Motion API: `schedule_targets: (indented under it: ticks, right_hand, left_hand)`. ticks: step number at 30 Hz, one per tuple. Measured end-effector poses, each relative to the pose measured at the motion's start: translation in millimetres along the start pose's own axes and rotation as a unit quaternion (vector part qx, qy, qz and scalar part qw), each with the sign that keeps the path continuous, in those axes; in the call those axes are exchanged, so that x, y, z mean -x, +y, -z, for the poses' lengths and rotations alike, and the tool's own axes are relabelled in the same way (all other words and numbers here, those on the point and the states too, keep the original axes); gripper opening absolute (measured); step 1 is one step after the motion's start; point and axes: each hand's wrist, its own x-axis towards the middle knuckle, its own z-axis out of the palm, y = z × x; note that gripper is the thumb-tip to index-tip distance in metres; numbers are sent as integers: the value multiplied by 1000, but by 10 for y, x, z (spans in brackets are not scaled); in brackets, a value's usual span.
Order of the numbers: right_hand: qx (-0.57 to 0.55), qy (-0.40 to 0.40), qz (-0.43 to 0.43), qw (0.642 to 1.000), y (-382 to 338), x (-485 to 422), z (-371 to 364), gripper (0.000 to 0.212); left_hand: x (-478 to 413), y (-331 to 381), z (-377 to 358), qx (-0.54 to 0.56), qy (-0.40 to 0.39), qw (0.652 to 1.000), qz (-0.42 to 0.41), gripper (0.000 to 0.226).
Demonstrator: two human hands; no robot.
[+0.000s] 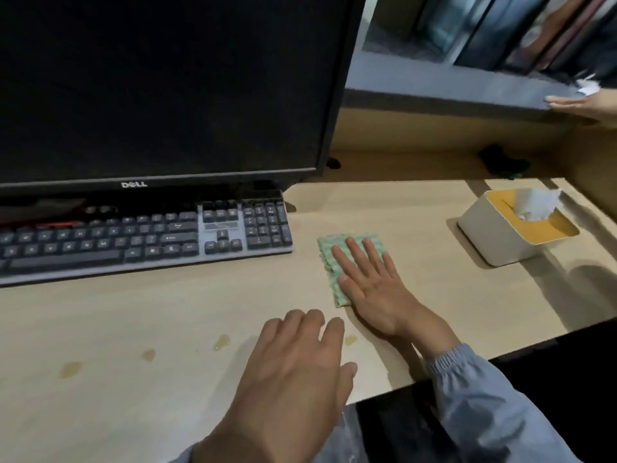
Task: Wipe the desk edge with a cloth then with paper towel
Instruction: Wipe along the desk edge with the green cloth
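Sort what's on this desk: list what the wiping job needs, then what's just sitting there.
For the job:
green cloth, under the right hand
tissue box, its paper sticking up
yellowish spots by the desk edge
left hand, flat on the desk

Lying about:
keyboard
monitor

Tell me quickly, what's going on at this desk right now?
Right hand flat on green cloth, pressing, not gripping. Left hand open, empty, over the desk. Yellowish spill spots unwiped near front edge. Tissue box untouched, nothing blocking.
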Motion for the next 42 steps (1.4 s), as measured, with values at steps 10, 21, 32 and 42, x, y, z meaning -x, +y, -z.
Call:
schedule_targets:
  ticks: [10, 21, 32, 42]
  right_hand:
    - [-11, 33, 21, 999, -3, 609, -230, 52]
    - [17, 79, 31, 996, -111, 1112, -387, 55]
    - [9, 77, 25, 997, -450, 1052, -435, 55]
    - [13, 35, 29, 999, -549, 961, -401, 56]
  left_hand:
    - [467, 329, -712, -68, 213, 973, -55, 37]
    - [914, 382, -855, -101, 249, 963, 20, 33]
    - [729, -48, -844, -99, 312, 945, 3, 30]
    - [586, -267, -941, -58, 351, 934, 6, 24]
